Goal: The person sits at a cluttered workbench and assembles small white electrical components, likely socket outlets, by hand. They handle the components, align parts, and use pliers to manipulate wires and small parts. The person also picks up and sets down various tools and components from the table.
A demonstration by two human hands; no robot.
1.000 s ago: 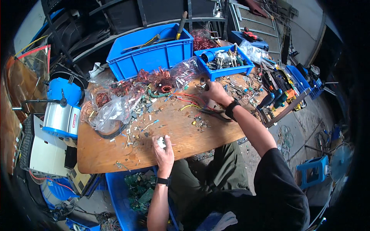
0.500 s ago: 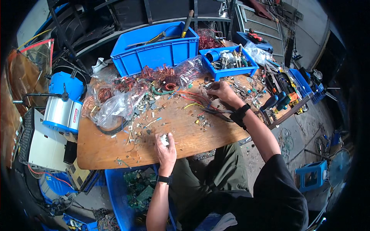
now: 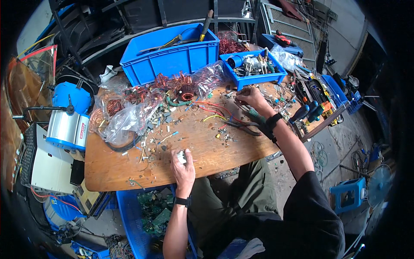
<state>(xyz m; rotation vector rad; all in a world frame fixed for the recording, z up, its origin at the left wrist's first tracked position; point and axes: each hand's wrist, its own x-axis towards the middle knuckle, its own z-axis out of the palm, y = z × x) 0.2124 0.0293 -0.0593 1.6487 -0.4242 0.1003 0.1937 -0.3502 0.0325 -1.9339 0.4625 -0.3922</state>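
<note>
Near the front edge of the wooden workbench (image 3: 207, 157), my left hand (image 3: 184, 172) is closed round a small white block-shaped part (image 3: 181, 157). Its exact kind is too small to make out. Farther off to the right, my right hand (image 3: 255, 100) reaches down among small loose parts before the small blue tray (image 3: 258, 78). Its fingers are bent together, and whatever lies between them is hidden. Under that wrist run black cables (image 3: 246, 128), with red and yellow wires (image 3: 214, 116) just left of them.
A large blue crate (image 3: 172, 60) holding a hammer (image 3: 206, 26) stands at the back. Copper coils (image 3: 186, 89) and a clear plastic bag (image 3: 125, 125) lie at left. Screwdrivers (image 3: 299, 113) line the right edge. A blue bin of circuit boards (image 3: 157, 211) sits below.
My right hand has shifted slightly right, its fingers lower over the small parts. My left hand keeps its hold on the white part. The view has tilted a little.
</note>
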